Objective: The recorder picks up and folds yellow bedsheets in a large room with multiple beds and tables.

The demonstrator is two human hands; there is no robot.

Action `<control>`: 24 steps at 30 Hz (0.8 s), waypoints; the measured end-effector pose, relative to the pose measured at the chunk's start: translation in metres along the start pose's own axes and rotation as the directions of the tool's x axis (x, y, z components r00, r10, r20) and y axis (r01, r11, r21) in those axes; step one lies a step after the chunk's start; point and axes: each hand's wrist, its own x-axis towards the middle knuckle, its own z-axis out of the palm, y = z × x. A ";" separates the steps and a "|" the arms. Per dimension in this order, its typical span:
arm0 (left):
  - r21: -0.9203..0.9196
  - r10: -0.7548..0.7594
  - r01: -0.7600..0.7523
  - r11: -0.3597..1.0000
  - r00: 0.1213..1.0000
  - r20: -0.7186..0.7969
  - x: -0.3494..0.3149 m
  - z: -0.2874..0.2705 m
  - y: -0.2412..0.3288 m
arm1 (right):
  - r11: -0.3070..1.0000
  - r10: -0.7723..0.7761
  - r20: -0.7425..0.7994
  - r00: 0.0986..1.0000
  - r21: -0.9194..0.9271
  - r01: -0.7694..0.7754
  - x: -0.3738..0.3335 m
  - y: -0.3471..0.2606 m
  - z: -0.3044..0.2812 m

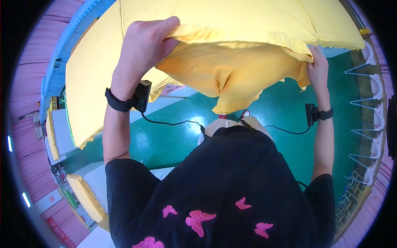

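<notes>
A large yellow cloth (248,18) with a ruffled edge spreads across the top of the view. My left hand (147,43) grips its near edge, with the thumb on top and the fingers curled under. Farther right, my right hand (317,68) pinches the same edge near a corner. Between the two hands the edge is lifted, and a darker yellow underside (223,70) sags below it in folds. What lies under the cloth is mostly hidden. Both wrists wear a black strap with a small device and a cable.
Green floor (186,144) shows beneath the cloth and around my feet. White chairs (376,115) line the right side. Another yellow-covered table (87,196) stands at the lower left. Pink curtains (33,82) hang at the left, beside a blue-covered piece (62,58).
</notes>
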 end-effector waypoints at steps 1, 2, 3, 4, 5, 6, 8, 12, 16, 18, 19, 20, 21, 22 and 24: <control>-0.020 -0.014 0.015 1.000 1.000 0.019 -0.002 0.004 0.001 | 0.996 -0.074 -0.082 0.994 0.042 0.077 0.003 0.007 0.001; -0.041 -0.029 0.031 0.999 0.999 0.037 -0.004 0.006 0.001 | 0.984 -0.144 -0.166 0.976 0.077 0.158 0.004 0.012 0.001; -0.056 -0.051 0.056 0.997 0.995 0.086 -0.005 0.002 -0.001 | 0.985 -0.141 -0.164 0.976 0.077 0.156 0.005 0.012 -0.003; -0.059 -0.052 0.057 0.997 0.995 0.087 -0.007 -0.001 -0.003 | 0.993 -0.031 -0.109 0.994 0.113 0.044 0.006 0.010 -0.007; -0.048 -0.077 0.082 0.995 0.991 0.107 -0.010 -0.004 -0.004 | 0.987 0.077 -0.049 0.996 0.142 -0.070 0.008 0.007 -0.011; -0.033 -0.101 0.106 0.994 0.987 0.127 -0.014 -0.010 -0.008 | 0.987 0.076 -0.047 0.996 0.142 -0.069 0.010 0.001 -0.014; -0.041 -0.151 0.158 0.987 0.980 0.130 -0.020 -0.026 -0.019 | 0.950 -0.027 0.040 0.999 0.313 0.013 0.014 -0.011 -0.021; -0.044 -0.270 0.281 0.959 0.948 0.170 -0.038 -0.033 -0.024 | 0.975 -0.131 0.272 0.953 0.207 0.075 0.004 -0.010 -0.032; -0.127 -0.321 0.352 0.927 0.923 0.212 -0.051 -0.038 -0.004 | 0.967 -0.250 0.289 0.924 0.119 0.224 0.005 0.007 -0.038; -0.226 -0.369 0.458 0.860 0.863 0.344 -0.056 -0.046 0.015 | 0.975 -0.219 0.325 0.920 0.052 0.214 0.004 0.016 -0.042; -0.196 -0.344 0.431 0.881 0.867 0.361 -0.066 -0.043 0.016 | 0.965 -0.261 0.270 0.927 0.072 0.251 0.001 0.020 -0.042; -0.215 -0.342 0.453 0.865 0.846 0.409 -0.075 -0.046 0.022 | 0.953 -0.302 0.215 0.929 0.088 0.290 -0.003 0.024 -0.042; -0.210 -0.352 0.488 0.847 0.812 0.466 -0.085 -0.053 0.029 | 0.970 -0.240 0.279 0.930 0.115 0.215 -0.007 0.026 -0.043; -0.234 -0.360 0.518 0.822 0.793 0.490 -0.093 -0.054 0.034 | 0.989 -0.142 0.343 0.928 0.087 0.119 -0.013 0.033 -0.045; -0.227 -0.441 0.596 0.770 0.755 0.485 -0.106 -0.055 0.045 | 0.967 -0.203 0.238 0.950 0.203 0.156 -0.023 0.043 -0.037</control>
